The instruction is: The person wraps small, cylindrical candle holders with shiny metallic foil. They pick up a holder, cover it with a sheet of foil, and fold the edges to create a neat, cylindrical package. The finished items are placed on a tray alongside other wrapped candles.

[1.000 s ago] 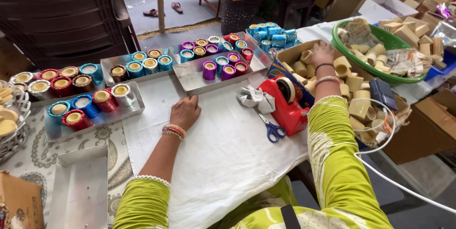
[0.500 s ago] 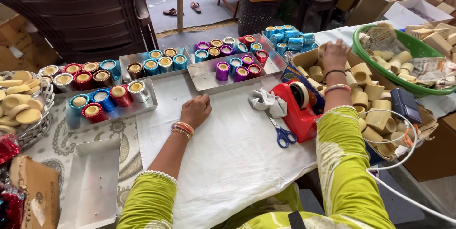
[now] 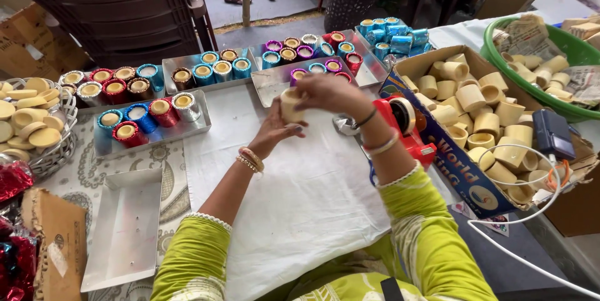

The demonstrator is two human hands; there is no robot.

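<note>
Both hands meet over the white sheet (image 3: 300, 195) at the table's middle. My right hand (image 3: 328, 92) grips a plain cream-coloured cup (image 3: 290, 105) from above. My left hand (image 3: 275, 129) supports the same cup from below. A red tape dispenser (image 3: 409, 127) stands just right of my right wrist. A cardboard box (image 3: 465, 163) at the right holds several more plain cups. Silver trays (image 3: 156, 135) behind the hands carry cups wrapped in red, blue, purple and silver foil.
An empty silver tray (image 3: 122, 226) lies at the near left. A wire basket (image 3: 53, 151) of cream discs sits far left. A green tub (image 3: 550, 98) of paper-packed cups stands at the back right. A white cable (image 3: 537, 213) and a dark phone (image 3: 553, 133) lie on the box.
My right hand came back from the cardboard box with a plain cup. My left hand lifted off the sheet and now holds the cup from below.
</note>
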